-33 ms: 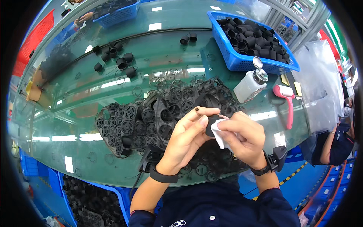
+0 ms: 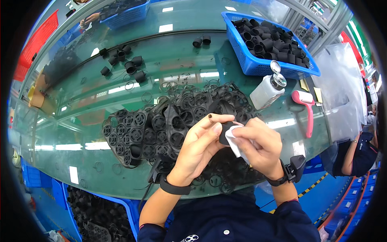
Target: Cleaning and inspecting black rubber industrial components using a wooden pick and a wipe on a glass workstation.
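Observation:
A small black rubber cup [image 2: 226, 131] sits between the thumb and fingers of my left hand [image 2: 195, 151], which is closed on it. My right hand [image 2: 260, 143] pinches a folded white cloth [image 2: 234, 144] and presses it against the cup's right side. Part of the cup is hidden by the cloth and fingers. Beneath and behind both hands lies a heap of black moulded rubber sheets [image 2: 129, 131] with round cut-outs and loose thin rings. Several finished-looking black cups [image 2: 130, 67] stand loose toward the far left, and a pair of cups [image 2: 196, 42] lies farther back.
At the back right, a blue basket [image 2: 238, 54] is heaped with black cups. A white pump bottle [image 2: 264, 94] with its lid up and a pink-handled roller [image 2: 309, 117] stand at right. A blue bin [image 2: 131, 213] is below left; another person's arm [image 2: 350, 157] shows at far right.

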A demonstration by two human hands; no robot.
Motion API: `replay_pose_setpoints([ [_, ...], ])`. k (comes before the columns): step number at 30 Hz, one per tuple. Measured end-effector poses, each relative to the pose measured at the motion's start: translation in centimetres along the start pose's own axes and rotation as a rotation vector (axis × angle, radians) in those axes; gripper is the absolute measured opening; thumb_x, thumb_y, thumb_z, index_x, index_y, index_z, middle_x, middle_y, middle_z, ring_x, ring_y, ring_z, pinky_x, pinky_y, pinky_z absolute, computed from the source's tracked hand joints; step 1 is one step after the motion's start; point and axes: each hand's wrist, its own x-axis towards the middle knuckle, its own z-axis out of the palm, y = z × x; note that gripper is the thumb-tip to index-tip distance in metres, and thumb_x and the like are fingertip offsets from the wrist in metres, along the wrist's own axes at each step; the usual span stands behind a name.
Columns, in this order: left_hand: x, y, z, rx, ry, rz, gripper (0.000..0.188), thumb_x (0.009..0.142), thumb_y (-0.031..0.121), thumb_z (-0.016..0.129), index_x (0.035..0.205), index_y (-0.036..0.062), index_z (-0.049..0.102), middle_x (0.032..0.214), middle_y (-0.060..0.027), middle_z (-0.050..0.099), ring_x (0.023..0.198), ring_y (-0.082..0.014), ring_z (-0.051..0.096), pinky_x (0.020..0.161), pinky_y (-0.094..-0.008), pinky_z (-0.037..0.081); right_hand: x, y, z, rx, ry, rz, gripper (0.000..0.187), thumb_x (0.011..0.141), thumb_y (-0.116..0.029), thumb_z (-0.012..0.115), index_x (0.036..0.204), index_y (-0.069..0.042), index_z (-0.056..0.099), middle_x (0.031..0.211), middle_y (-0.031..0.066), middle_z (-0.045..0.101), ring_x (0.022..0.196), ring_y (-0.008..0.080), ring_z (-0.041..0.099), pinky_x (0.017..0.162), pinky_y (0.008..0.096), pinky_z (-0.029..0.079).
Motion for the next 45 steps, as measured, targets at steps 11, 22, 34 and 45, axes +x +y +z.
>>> replay_pose_setpoints([
  [11, 0.4, 0.1, -0.4, -0.134, -0.086, -0.018, 0.035, 0.095, 0.02, 0.045, 0.119, -0.005, 0.047, 0.105, -0.0148, 0.058, 0.091, -0.0216, 0.061, 0.079, -0.0348, 0.053, 0.2, 0.3, -0.5, -0.018, 0.002, 0.026, 0.017, 0.07, 0.002, 0.068, 0.087, -0.003, 0.065, 0.064, 0.0064, 0.056, 0.053, 0.0183, 0.048, 0.05, 0.0282, 0.035],
  [22, 0.6, 0.3, -0.9, -0.031, -0.099, 0.024, 0.039, 0.092, 0.027, 0.046, 0.119, -0.0021, 0.045, 0.115, -0.0226, 0.054, 0.094, -0.0185, 0.054, 0.083, -0.0319, 0.044, 0.6, 1.2, -2.2, 0.014, 0.175, 0.244, 0.014, 0.074, 0.003, 0.064, 0.087, 0.0, 0.065, 0.067, 0.008, 0.058, 0.058, 0.0163, 0.051, 0.051, 0.0273, 0.038],
  [34, 0.9, -0.1, -1.3, -0.136, -0.219, 0.031, 0.035, 0.095, 0.021, 0.043, 0.12, -0.0047, 0.046, 0.109, -0.013, 0.054, 0.093, -0.017, 0.054, 0.08, -0.0308, 0.046, 0.8, 2.2, -1.3, -0.043, 0.186, 0.274, 0.018, 0.07, 0.006, 0.064, 0.086, -0.001, 0.066, 0.068, 0.008, 0.058, 0.057, 0.0153, 0.051, 0.051, 0.0266, 0.039],
  [45, 0.4, -0.1, -1.0, -0.065, -0.073, 0.077, 0.022, 0.093, 0.018, 0.046, 0.109, 0.0031, 0.05, 0.108, -0.0176, 0.054, 0.086, -0.0227, 0.055, 0.074, -0.0332, 0.045, -1.0, 3.1, -5.8, -0.376, -0.072, 0.296, 0.013, 0.073, -0.007, 0.068, 0.085, -0.005, 0.064, 0.08, 0.0086, 0.058, 0.076, 0.0248, 0.055, 0.067, 0.0326, 0.042],
])
